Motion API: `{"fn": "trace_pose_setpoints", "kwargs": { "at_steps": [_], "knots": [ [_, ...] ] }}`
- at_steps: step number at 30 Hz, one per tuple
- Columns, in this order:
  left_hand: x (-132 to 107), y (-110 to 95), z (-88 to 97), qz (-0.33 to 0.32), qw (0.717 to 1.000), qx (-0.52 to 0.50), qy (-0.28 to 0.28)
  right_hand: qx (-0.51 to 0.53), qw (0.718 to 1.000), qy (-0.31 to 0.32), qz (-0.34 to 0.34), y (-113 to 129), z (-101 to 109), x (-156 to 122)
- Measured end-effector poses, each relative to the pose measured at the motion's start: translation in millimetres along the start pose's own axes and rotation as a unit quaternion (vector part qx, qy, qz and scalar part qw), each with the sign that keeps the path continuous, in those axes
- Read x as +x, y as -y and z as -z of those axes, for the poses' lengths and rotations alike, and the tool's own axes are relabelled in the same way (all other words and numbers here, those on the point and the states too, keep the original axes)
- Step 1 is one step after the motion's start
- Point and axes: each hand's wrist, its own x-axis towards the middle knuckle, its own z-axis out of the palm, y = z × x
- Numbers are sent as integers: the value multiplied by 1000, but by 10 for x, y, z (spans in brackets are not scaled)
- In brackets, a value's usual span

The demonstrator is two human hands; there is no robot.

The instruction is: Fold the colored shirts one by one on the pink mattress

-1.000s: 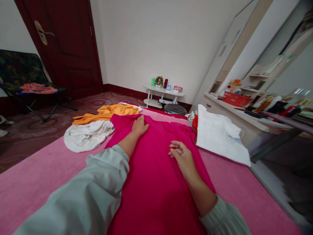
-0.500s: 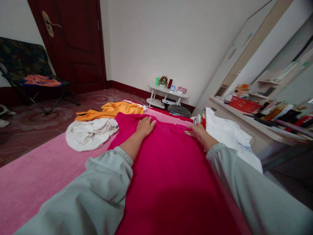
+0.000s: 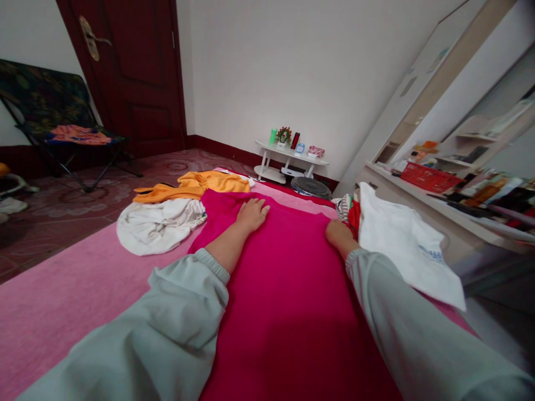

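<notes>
A magenta garment [image 3: 288, 267] lies spread over the pink bed cover [image 3: 79, 289], its near end running out of view below. My left hand [image 3: 251, 216] rests flat on the garment's upper left part, fingers stretched forward. At the upper right edge, my right hand [image 3: 339, 236] is closed, with the cloth edge in its fingers; the fingertips are hidden from me. Left of the garment lie a bunched white garment [image 3: 161, 225] and an orange garment [image 3: 196, 185]. To the right, a white shirt [image 3: 405, 239] with blue print lies beside red and striped cloth [image 3: 354, 214].
Along the right side stands a dresser [image 3: 438, 214] with a red basket [image 3: 430, 177] and several bottles. A small white stand [image 3: 271, 147] is against the far wall. At left, a folding chair [image 3: 75, 139] stands before a dark red door [image 3: 137, 78].
My right hand has gone from spread fingers to closed on the garment's right edge, pulling it a little straighter. My left hand stays flat in place. The view has shifted slightly.
</notes>
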Motion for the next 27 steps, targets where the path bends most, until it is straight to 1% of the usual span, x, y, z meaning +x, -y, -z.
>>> {"fn": "trace_pose_setpoints", "kwargs": {
  "at_steps": [2, 3, 4, 6, 7, 8, 9, 10, 12, 15, 16, 18, 19, 21, 22, 24, 26, 27],
  "knots": [
    [-26, -24, 6, -3, 1000, 10, 17, -15, 1000, 7, -4, 100, 53, -18],
    [-36, -36, 11, -4, 1000, 14, 24, -15, 1000, -4, -3, 147, 78, -32],
    [-44, -44, 16, -5, 999, 16, 30, -13, 1000, -20, 17, 189, 91, -50],
    [-53, -52, 30, -18, 999, 13, 42, 7, 994, -43, 98, 238, 60, -88],
    [-56, -52, 37, -29, 998, 9, 49, 24, 989, -43, 138, 242, 16, -102],
    [-59, -48, 45, -40, 997, 6, 58, 40, 985, -32, 164, 234, -41, -108],
    [-61, -43, 52, -49, 996, 7, 70, 52, 984, -13, 168, 217, -101, -104],
    [-63, -36, 59, -54, 995, 12, 83, 59, 987, 8, 150, 199, -155, -93],
    [-68, -20, 70, -53, 992, 30, 108, 61, 993, 37, 91, 183, -214, -66],
    [-68, -6, 72, -43, 991, 44, 119, 57, 996, 64, 29, 256, -141, -123],
    [-68, -9, 70, -42, 991, 44, 116, 57, 996, 65, 15, 299, -86, -193],
    [-82, -29, 66, -40, 991, 48, 115, 59, 998, 33, 15, 380, 33, -420],
    [-102, -47, 69, -42, 991, 53, 118, 63, 997, 4, 35, 401, 84, -570],
    [-182, -90, 94, -49, 988, 67, 131, 83, 990, -51, 105, 372, 150, -912],
    [-246, -108, 120, -54, 986, 72, 141, 98, 982, -68, 143, 313, 160, -1089],
    [-420, -113, 197, -67, 981, 78, 166, 133, 968, -76, 201, 105, 131, -1427],
    [-636, -50, 308, -81, 976, 88, 184, 164, 958, -69, 227, -196, 42, -1718],
    [-748, 14, 374, -90, 973, 98, 187, 175, 955, -67, 231, -364, -17, -1844]
  ]
}}
